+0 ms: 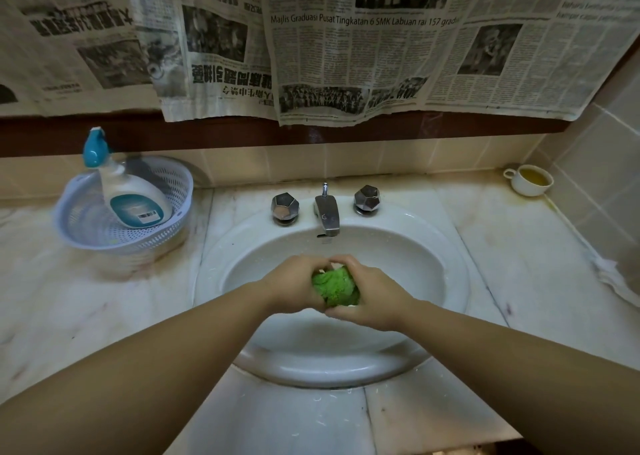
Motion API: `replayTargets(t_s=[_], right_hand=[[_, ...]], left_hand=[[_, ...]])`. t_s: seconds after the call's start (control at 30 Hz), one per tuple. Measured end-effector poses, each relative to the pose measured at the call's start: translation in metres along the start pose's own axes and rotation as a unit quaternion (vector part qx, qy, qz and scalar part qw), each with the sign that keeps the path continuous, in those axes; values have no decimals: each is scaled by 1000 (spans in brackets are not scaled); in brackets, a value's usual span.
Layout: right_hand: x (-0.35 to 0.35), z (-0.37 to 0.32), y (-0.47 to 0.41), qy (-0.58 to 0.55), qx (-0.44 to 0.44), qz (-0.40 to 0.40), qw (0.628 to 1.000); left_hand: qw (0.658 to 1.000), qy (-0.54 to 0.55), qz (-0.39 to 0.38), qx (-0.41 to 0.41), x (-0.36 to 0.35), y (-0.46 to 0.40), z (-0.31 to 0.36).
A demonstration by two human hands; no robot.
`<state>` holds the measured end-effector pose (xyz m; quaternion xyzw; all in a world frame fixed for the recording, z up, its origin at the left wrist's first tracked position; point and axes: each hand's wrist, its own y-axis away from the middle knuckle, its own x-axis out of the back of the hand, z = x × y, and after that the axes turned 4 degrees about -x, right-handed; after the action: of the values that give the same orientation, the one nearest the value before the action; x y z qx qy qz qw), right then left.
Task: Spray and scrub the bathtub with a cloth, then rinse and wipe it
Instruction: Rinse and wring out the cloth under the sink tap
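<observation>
Over the white oval basin (408, 247) both my hands squeeze a bunched green cloth (335, 286). My left hand (294, 286) grips its left side with curled fingers. From the right, my right hand (372, 299) wraps round it, thumb underneath. The cloth sits below the metal spout (327, 214), and I see no water running. A white spray bottle with a teal trigger (128, 188) leans inside a pale blue plastic basket (86, 226) on the counter at the left.
Two faceted metal tap knobs (284, 207) (367, 198) flank the spout. A white cup of yellow liquid (530, 179) stands at the back right corner. Newspaper sheets (346, 46) hang over the wall above. A marble counter (519, 264) surrounds the basin.
</observation>
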<state>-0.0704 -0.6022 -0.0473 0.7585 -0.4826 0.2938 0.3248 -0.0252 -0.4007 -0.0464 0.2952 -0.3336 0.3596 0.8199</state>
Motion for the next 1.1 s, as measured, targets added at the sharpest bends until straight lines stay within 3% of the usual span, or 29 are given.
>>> replayTargets(t_s=[0.13,0.2,0.37,0.5,0.6,0.93,1.1], right_hand=[[4,-3,-3,27,-12,-1,1000],[9,-4,-3,24,-28,-6,999],[4,-6,4,-49,-84,-19,995],[0,-6,3,-76,-93,-42,992],[-2,-8,-1,-110,-121,-66,984],[0,0,-19,-221,-172,-76,957],[0,20,-25,-336,-248,-19,909]], left_hand=[[995,39,-90,16,0,7,-6],[995,40,-85,37,-4,9,-8],[996,-73,-48,-3,-8,14,-10],[975,-215,-59,-23,-8,19,-8],[961,-263,-74,-30,-8,22,-8],[977,-209,-47,-5,-11,17,-34],[981,-188,-32,19,-3,19,-50]])
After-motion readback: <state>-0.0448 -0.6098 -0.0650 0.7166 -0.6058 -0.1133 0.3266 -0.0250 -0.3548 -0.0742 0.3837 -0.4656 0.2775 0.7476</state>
